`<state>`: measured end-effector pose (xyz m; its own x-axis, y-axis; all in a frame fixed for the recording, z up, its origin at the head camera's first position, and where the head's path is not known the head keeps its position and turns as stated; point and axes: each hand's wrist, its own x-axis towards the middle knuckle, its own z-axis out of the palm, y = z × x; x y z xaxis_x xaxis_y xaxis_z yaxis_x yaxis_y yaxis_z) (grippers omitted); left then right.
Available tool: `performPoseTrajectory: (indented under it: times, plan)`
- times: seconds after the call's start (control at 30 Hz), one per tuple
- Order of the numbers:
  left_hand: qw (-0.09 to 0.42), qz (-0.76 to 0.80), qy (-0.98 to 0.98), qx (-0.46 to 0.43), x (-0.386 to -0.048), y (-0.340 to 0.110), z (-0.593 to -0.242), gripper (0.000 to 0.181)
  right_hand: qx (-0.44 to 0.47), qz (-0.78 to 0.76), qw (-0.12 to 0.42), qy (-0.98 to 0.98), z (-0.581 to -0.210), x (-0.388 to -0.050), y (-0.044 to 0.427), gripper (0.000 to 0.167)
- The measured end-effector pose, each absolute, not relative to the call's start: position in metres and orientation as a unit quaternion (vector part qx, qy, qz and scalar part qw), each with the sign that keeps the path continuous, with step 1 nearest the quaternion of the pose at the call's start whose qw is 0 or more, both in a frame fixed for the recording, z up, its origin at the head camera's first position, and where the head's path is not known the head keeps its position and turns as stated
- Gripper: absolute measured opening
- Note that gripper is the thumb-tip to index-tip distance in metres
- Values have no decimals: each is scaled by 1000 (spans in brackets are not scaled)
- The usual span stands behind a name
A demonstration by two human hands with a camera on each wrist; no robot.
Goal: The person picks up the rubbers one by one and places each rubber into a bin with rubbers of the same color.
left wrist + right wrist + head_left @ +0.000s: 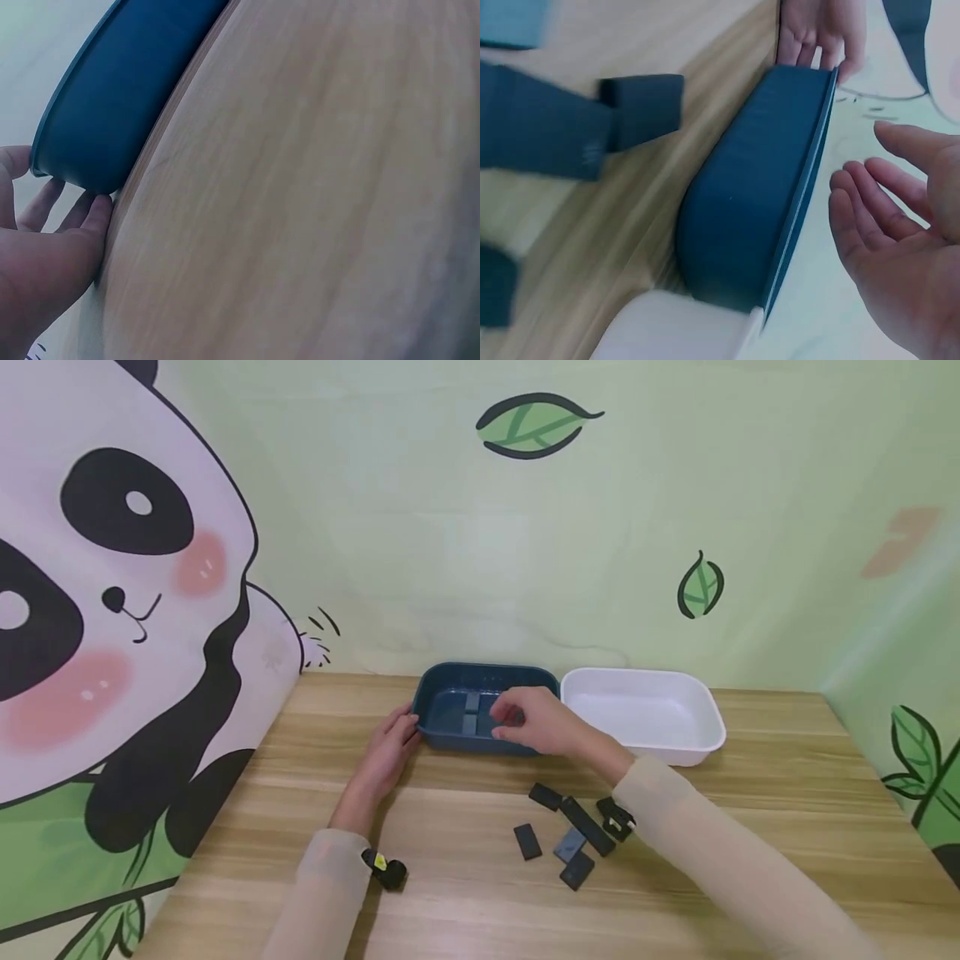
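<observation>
The wall (465, 568) backs a blue tray (465, 743) (left hand (388, 745) touching rim).

Dark blue rounded tub (463, 744), upright on the wooden table (780, 835), 2 small grey-blue pieces (469, 725) inside

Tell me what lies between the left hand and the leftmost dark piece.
Bare wooden tabletop separates the left hand from that dark piece in the head view.

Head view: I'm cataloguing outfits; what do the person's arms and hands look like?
The left sleeve and right sleeve are long, pale beige. The left hand and right hand wear no gloves. A black device with a yellow patch sits by the left wrist, another device by the right.
</observation>
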<state>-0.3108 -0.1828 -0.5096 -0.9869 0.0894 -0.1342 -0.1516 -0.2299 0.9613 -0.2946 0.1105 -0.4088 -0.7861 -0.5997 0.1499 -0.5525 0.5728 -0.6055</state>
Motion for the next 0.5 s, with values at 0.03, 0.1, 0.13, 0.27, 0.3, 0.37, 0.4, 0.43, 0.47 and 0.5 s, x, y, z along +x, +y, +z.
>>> performPoseTrajectory:
  times: [0.03, 0.1, 0.13, 0.27, 0.3, 0.37, 0.4, 0.43, 0.47, 0.5]
  plan:
    - [77, 784, 615, -27, -311, -183, -509, 55, -333, -328, 44, 883, -408, -289, 115, 26]
    - [80, 782, 618, -25, -312, -184, -508, 56, -347, -325, 56, 878, -408, -277, 126, 23]
    - [81, 780, 620, -26, -312, -184, -507, 56, -354, -322, 60, 876, -409, -271, 131, 22]
    - [82, 777, 624, -23, -312, -185, -508, 56, -370, -311, 74, 872, -416, -246, 153, 18]
    - [80, 778, 622, -24, -311, -185, -509, 55, -373, -305, 75, 873, -419, -240, 158, 17]
    - [78, 781, 619, -21, -311, -185, -509, 55, -380, -295, 79, 873, -425, -231, 168, 15]
    - [78, 783, 617, -20, -311, -185, -509, 55, -381, -291, 83, 873, -428, -227, 172, 15]
    - [78, 783, 617, -18, -311, -185, -510, 55, -382, -290, 86, 873, -430, -223, 176, 14]
    - [77, 783, 617, -16, -311, -185, -509, 56, -382, -291, 88, 873, -432, -220, 180, 14]
    - [76, 784, 616, -17, -312, -184, -508, 56, -380, -292, 92, 873, -434, -217, 184, 13]
